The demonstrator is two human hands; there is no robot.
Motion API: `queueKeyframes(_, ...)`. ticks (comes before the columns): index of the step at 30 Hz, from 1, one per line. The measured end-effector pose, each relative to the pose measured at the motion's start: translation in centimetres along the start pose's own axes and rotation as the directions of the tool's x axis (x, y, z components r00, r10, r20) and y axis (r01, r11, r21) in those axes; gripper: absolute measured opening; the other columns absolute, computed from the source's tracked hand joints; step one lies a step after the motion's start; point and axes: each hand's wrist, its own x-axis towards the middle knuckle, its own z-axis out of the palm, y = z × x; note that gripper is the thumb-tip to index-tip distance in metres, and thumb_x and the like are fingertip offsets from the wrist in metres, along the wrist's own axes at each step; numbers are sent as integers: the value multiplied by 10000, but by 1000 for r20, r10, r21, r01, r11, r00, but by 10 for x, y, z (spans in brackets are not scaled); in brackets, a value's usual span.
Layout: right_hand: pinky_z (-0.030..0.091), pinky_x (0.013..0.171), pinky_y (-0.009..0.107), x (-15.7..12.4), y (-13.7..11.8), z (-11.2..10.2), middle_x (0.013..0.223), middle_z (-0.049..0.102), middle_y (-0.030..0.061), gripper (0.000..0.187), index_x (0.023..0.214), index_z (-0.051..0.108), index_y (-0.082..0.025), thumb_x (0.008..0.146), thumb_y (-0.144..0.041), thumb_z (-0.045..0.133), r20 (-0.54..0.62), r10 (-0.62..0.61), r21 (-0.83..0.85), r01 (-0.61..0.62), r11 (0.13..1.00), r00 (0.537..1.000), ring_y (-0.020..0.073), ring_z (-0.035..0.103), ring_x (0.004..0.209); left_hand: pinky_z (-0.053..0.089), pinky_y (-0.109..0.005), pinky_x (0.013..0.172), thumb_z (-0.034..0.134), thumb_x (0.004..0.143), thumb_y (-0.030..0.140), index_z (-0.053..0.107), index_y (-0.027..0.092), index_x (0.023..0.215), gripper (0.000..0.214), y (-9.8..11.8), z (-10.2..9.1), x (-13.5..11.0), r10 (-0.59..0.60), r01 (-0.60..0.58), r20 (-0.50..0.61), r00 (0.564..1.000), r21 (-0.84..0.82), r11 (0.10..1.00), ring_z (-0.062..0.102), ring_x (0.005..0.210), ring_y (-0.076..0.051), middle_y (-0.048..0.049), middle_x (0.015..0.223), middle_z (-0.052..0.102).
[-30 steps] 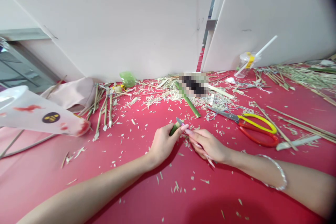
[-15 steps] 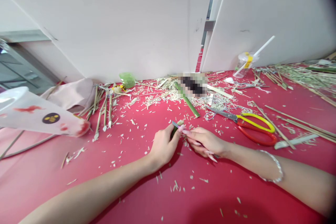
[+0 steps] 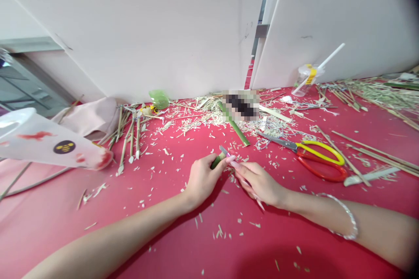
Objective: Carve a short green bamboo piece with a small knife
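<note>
Left hand [image 3: 203, 179] pinches short green bamboo piece [image 3: 218, 161] above red table [image 3: 49, 218], right hand [image 3: 259, 184] curled just beside it near small blade [image 3: 224, 151], can't tell which hand holds blade.

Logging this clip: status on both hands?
Left hand gripping green bamboo piece. Right hand holding small knife against it. Bamboo shavings scattered around.

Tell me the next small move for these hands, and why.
Probably shave one thin sliver off the short green bamboo piece with the small blade. The left hand grips the piece, the right hand seems to hold the blade, and the blade's tip sits right beside the green skin. Pale shavings scattered over the red table cover suggest this kind of cutting.
</note>
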Motion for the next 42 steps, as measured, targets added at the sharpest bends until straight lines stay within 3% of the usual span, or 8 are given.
queueKeyframes(4,259,327,167,-3,-1,1,401,351,-80,546,587,394,-195,958,-596,412,-29,-26,-19,25,1000,999,50,336,317,224,-226,521,527,814,671,344,193,595,557,0,1,1,-25,25,-18,1000,-11,1000,261,583,-105,58,593,241)
queueKeyframes(10,224,298,168,3,2,-4,401,337,-89,540,592,394,-197,949,-601,427,53,16,8,-16,1000,998,50,297,296,279,-241,551,497,851,661,451,184,639,524,-1,0,-1,-23,26,40,999,-54,998,385,575,-119,54,563,367)
queueKeyframes(20,267,334,168,-2,1,-1,401,362,-86,504,634,421,-195,973,-568,405,6,-41,-48,41,998,999,57,329,322,288,-252,552,518,854,643,447,189,653,501,1,1,-2,-19,22,33,999,-88,996,428,568,-128,48,547,446)
queueKeyframes(27,262,320,169,5,-4,-5,376,353,-90,534,591,407,-195,943,-595,443,134,21,-43,-15,999,991,49,311,293,312,-265,601,528,880,582,510,184,737,423,-4,-1,-1,16,-8,47,999,-165,986,405,624,-136,42,622,438)
queueKeyframes(32,229,275,160,9,-9,-12,343,335,-102,554,580,388,-203,890,-652,484,262,103,4,-108,994,960,42,263,250,342,-272,661,556,889,520,573,175,834,350,-9,1,0,49,-26,75,996,-275,961,429,697,-152,16,708,484)
queueKeyframes(37,210,261,156,12,-9,-18,329,337,-105,547,588,388,-205,884,-654,488,310,135,23,-150,988,941,46,249,237,333,-268,637,557,889,513,515,180,791,351,-8,1,1,78,-32,111,991,-367,930,381,667,-137,26,690,406)
queueKeyframes(42,251,299,154,10,-8,-13,350,327,-103,562,564,382,-198,895,-641,487,240,50,37,-60,997,970,38,267,266,275,-254,547,577,856,546,434,191,684,420,-5,1,2,38,18,135,990,-388,922,282,566,-103,60,605,302)
